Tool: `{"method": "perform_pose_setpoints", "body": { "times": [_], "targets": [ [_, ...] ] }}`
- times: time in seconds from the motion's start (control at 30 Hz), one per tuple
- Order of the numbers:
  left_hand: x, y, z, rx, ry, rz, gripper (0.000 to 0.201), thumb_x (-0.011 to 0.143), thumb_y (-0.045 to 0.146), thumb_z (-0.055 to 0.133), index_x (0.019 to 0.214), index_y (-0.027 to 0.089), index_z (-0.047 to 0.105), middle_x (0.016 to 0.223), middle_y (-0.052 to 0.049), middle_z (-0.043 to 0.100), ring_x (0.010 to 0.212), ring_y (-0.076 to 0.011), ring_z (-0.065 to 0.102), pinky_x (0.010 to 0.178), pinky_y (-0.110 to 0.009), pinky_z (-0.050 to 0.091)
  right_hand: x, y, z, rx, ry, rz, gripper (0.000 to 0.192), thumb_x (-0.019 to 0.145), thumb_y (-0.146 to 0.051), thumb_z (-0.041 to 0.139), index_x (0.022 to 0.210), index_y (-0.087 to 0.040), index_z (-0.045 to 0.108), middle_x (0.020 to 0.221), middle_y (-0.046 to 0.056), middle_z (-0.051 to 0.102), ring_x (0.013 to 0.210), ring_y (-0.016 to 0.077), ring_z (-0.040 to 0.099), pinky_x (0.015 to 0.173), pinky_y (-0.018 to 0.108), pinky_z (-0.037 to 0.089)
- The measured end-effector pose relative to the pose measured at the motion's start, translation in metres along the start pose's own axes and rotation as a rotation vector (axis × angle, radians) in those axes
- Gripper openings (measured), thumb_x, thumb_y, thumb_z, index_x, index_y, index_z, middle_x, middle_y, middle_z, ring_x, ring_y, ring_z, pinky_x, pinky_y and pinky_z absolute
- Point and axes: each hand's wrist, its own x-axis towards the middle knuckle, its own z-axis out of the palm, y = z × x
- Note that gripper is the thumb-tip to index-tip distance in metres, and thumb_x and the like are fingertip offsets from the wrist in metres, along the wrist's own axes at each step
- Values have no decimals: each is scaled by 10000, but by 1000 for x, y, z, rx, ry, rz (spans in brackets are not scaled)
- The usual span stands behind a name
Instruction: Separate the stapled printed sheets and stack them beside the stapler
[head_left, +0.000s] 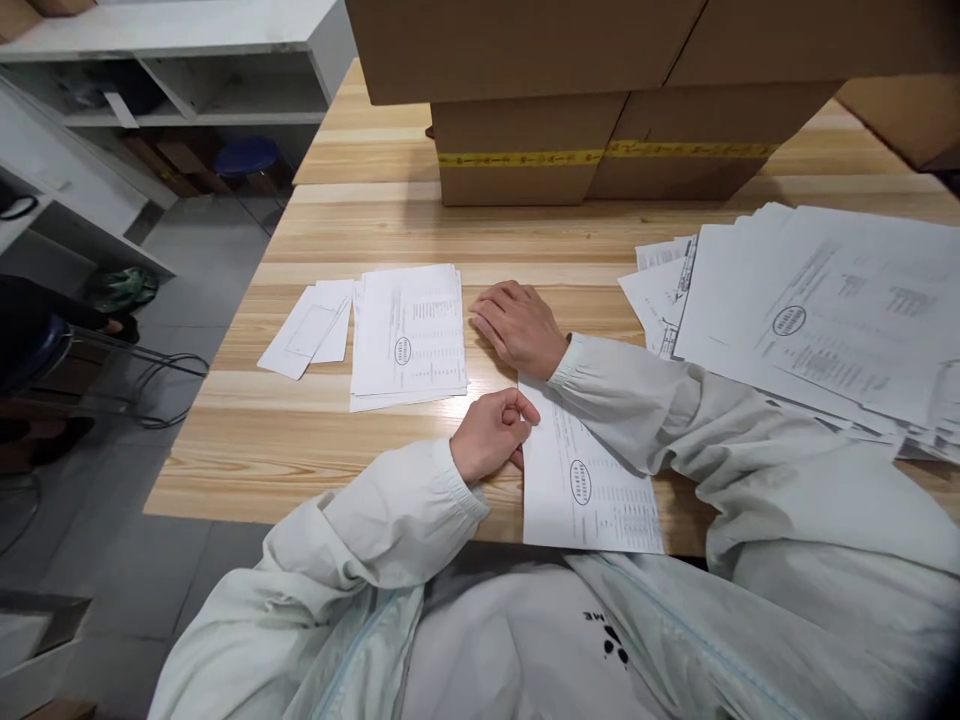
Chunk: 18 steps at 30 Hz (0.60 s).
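A printed sheet [555, 510] with an oval stamp lies at the table's front edge, before my body. My left hand [491, 432] is closed at its upper left edge, thumb and forefinger pinched on the paper. Just beyond the sheet, my right hand [519, 325] rests palm down on the wood, its fingers lying close together and slightly bent. The right forearm crosses over the sheet's upper part and hides some of it. To the left of both hands is a small pile of stamped sheets [409, 335], with two smaller paper slips [307, 325] beside it.
A large, uneven heap of printed papers [840, 310] covers the right side of the wooden table [300, 430]. Stacked cardboard boxes [525, 150] stand at the back. Beyond the left edge are a blue stool [247, 157], cables [161, 390] and white shelving [187, 45].
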Motion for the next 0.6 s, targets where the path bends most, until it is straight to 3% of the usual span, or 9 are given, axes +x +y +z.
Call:
{"method": "perform_pose_setpoints", "body": {
  "times": [0.1, 0.23, 0.3, 0.37, 0.43, 0.47, 0.57, 0.6],
  "targets": [
    [2, -3, 1, 0, 0, 10, 185, 754, -23, 473, 753, 148, 543, 447, 112, 385, 392, -69, 461, 392, -209, 510, 2, -1, -7, 49, 67, 29, 377, 1003, -323, 337, 1200, -155, 610, 1222, 122, 647, 1132, 288, 509, 948, 469, 394],
    [-12, -15, -3, 69, -8, 104, 132, 803, 48, 488, 757, 152, 555, 510, 79, 463, 418, -66, 468, 410, -195, 472, -17, 3, -45, 188, 338, 86, 368, 983, -336, 403, 1276, -182, 564, 1288, 112, 625, 1202, 255, 539, 1039, 474, 408],
    [-29, -23, -9, 181, 35, 240, 112, 829, 95, 509, 775, 152, 589, 579, 50, 535, 447, -62, 491, 437, -187, 445, -47, 5, -70, 271, 450, 193, 365, 960, -383, 481, 1274, -220, 568, 1271, 101, 635, 1199, 246, 565, 1048, 482, 425],
    [-49, -28, -15, 378, 144, 467, 152, 848, 92, 507, 786, 158, 629, 618, 30, 596, 497, -60, 520, 510, -189, 445, -87, 5, -91, 407, 483, 370, 393, 935, -397, 548, 1298, -247, 558, 1250, 91, 646, 1159, 235, 605, 1017, 487, 466],
    [-66, -28, -21, 491, 252, 710, 185, 866, 85, 498, 800, 170, 649, 675, 12, 653, 554, -67, 558, 547, -193, 445, -128, -1, -103, 628, 406, 557, 475, 901, -433, 601, 1344, -280, 523, 1243, 81, 655, 1145, 234, 627, 987, 486, 503],
    [-72, -26, -23, 521, 295, 795, 193, 870, 80, 497, 811, 177, 653, 694, 9, 670, 570, -70, 569, 553, -193, 445, -146, -7, -105, 779, 288, 617, 524, 885, -457, 614, 1370, -291, 503, 1233, 86, 665, 1109, 240, 651, 934, 476, 540],
    [-76, -14, -24, 560, 380, 883, 204, 874, 70, 501, 834, 195, 658, 724, 7, 690, 603, -78, 597, 561, -195, 460, -178, -37, -103, 1103, -181, 683, 485, 835, -476, 667, 1280, -292, 610, 1147, 90, 710, 1036, 265, 690, 852, 452, 589],
    [-74, -8, -23, 565, 397, 879, 199, 878, 78, 505, 838, 199, 659, 734, 6, 692, 611, -80, 604, 571, -197, 471, -180, -46, -102, 1133, -264, 697, 409, 826, -475, 676, 1186, -282, 675, 1089, 84, 727, 1013, 271, 696, 849, 454, 591]
  ]
}}
